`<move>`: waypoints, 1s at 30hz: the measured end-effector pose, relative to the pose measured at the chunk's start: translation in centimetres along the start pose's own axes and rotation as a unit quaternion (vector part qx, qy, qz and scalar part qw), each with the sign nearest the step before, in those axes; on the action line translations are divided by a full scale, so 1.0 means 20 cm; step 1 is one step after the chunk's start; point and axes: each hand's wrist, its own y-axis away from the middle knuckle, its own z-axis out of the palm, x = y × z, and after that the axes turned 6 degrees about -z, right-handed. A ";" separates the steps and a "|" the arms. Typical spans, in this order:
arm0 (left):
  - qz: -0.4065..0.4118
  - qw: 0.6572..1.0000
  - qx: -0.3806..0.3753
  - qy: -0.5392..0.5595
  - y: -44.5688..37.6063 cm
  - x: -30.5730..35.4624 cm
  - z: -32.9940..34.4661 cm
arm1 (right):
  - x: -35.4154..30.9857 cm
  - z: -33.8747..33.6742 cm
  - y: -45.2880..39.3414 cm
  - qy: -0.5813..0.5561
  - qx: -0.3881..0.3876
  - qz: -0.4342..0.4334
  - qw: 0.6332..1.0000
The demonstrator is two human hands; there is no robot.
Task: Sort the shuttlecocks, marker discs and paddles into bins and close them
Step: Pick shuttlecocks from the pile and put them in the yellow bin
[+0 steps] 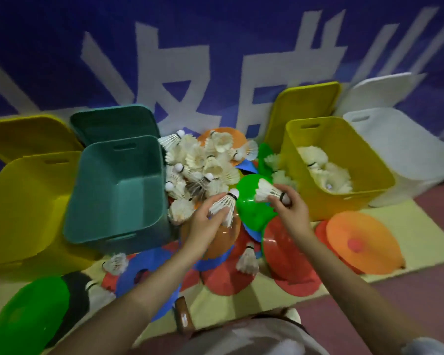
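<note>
A heap of white feather shuttlecocks (pixel 200 162) lies on the mat between the bins, on top of coloured marker discs. My left hand (pixel 205 226) grips one shuttlecock (pixel 224 204) by its feathers, cork pointing up and right. My right hand (pixel 290 208) pinches another shuttlecock (pixel 267 192) at its cork end, above a green disc (pixel 251 203). The yellow bin on the right (pixel 354 201) holds several shuttlecocks. The teal bin (pixel 113 190) left of the heap holds nothing. Red, blue and orange discs (pixel 287 260) are spread below my hands.
A second yellow bin (pixel 18 201) stands at far left and a white bin (pixel 405 152) at far right. Lids lean on the blue wall behind them. An orange paddle (pixel 364 242) lies at right, a green one (pixel 28 313) at lower left. A brown handle (pixel 183 316) lies near my knees.
</note>
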 end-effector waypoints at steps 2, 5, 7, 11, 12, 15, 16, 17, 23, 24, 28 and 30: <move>0.003 0.999 -0.049 -0.010 -0.07 0.04 0.17 | 0.05 -0.20 -0.05 0.014 0.064 0.020 0.998; 0.006 0.995 -0.101 -0.018 -0.17 0.12 0.43 | 0.14 -0.47 -0.11 0.029 0.147 0.043 0.988; 0.008 0.992 -0.124 -0.019 -0.24 0.17 0.62 | 0.18 -0.64 -0.17 0.036 0.189 0.054 0.980; 0.026 0.989 -0.138 -0.035 -0.37 0.28 0.91 | 0.25 -0.88 -0.33 0.096 0.199 0.053 0.974; 0.027 0.988 -0.143 -0.042 -0.40 0.30 0.98 | 0.28 -0.93 -0.38 0.116 0.195 0.051 0.973; 0.041 0.985 -0.141 -0.096 -0.52 0.32 1.18 | 0.37 -1.04 -0.55 0.161 0.158 0.045 0.973; 0.043 0.982 -0.141 -0.115 -0.56 0.32 1.24 | 0.40 -1.05 -0.61 0.178 0.137 0.045 0.973; 0.047 0.979 -0.142 -0.140 -0.60 0.31 1.29 | 0.43 -1.06 -0.66 0.191 0.112 0.047 0.974; 0.095 0.918 -0.145 -0.357 -0.75 0.26 1.50 | 0.58 -1.01 -0.74 0.287 -0.024 0.020 0.957; 0.098 0.904 -0.148 -0.388 -0.76 0.25 1.52 | 0.59 -1.01 -0.73 0.282 -0.010 0.006 0.959; 0.110 0.817 -0.138 -0.549 -0.77 0.18 1.58 | 0.62 -1.03 -0.73 0.247 0.044 -0.002 0.968; 0.110 0.785 -0.126 -0.596 -0.77 0.14 1.58 | 0.63 -1.02 -0.73 0.251 0.025 0.004 0.968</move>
